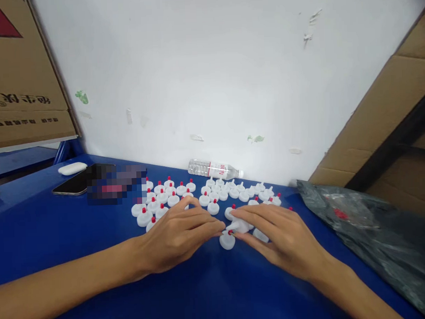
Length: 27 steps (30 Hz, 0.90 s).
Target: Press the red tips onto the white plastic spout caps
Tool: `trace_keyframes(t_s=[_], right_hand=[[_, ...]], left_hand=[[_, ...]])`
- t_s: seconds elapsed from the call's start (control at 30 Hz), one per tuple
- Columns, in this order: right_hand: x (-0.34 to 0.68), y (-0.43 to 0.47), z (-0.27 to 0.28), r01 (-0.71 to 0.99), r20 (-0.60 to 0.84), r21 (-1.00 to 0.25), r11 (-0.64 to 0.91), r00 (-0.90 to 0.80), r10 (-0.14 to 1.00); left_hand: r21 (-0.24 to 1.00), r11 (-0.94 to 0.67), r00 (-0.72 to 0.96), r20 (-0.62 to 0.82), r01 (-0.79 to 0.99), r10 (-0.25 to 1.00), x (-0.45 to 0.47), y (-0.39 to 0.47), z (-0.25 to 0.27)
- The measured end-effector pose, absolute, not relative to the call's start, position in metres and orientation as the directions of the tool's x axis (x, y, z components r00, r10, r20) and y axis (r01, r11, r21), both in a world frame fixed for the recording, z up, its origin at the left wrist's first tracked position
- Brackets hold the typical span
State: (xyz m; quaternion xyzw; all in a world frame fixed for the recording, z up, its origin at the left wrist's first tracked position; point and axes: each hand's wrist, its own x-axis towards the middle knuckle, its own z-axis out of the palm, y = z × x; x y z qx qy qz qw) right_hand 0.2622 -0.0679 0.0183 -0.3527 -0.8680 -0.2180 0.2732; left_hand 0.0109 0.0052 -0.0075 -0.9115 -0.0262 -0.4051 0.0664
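My right hand (283, 234) grips a white nozzle cap (242, 226) between thumb and fingers, its bare spout turned left. Close to that spout, the thumb and fingers of my left hand (178, 233) are pinched together; whatever they hold is too small to make out. Just below the held piece sits a white cap with a red tip (227, 242), upright on the table. Several red-tipped white caps (144, 217) stand behind and left of my left hand, partly covered by it. Farther back, several nozzle caps without red tips (233, 192) are grouped.
A clear plastic bottle (213, 169) lies against the white wall. On the left of the blue table (109, 302) are a phone (72, 182) and a white case (72, 168). A dark plastic bag (368, 238) with red pieces inside covers the right side, beside cardboard (374, 112).
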Motion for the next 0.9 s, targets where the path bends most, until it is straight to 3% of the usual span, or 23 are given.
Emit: trace_keyframes(t_s=[0.23,0.5,0.67,0.9], right_hand=[[0.255,-0.073,0.014,0.705,0.665,0.219,0.674,-0.614,0.426],[0.246,-0.082,0.013,0.663,0.737,0.186,0.725,-0.582,0.342],[0.24,-0.083,0.015,0.664,0.727,0.168,0.729,-0.583,0.364],[0.25,-0.074,0.028,0.734,0.68,0.238,0.636,-0.594,0.43]], left_hand=[[-0.126,-0.989,0.652,0.756,0.072,-0.049,0.012,0.002,-0.005],[-0.139,-0.974,0.672,0.741,0.177,0.016,0.017,-0.011,-0.001],[-0.111,-0.977,0.637,0.77,0.183,0.032,0.019,-0.015,-0.006],[-0.092,-0.966,0.72,0.684,0.241,0.114,0.019,-0.008,0.003]])
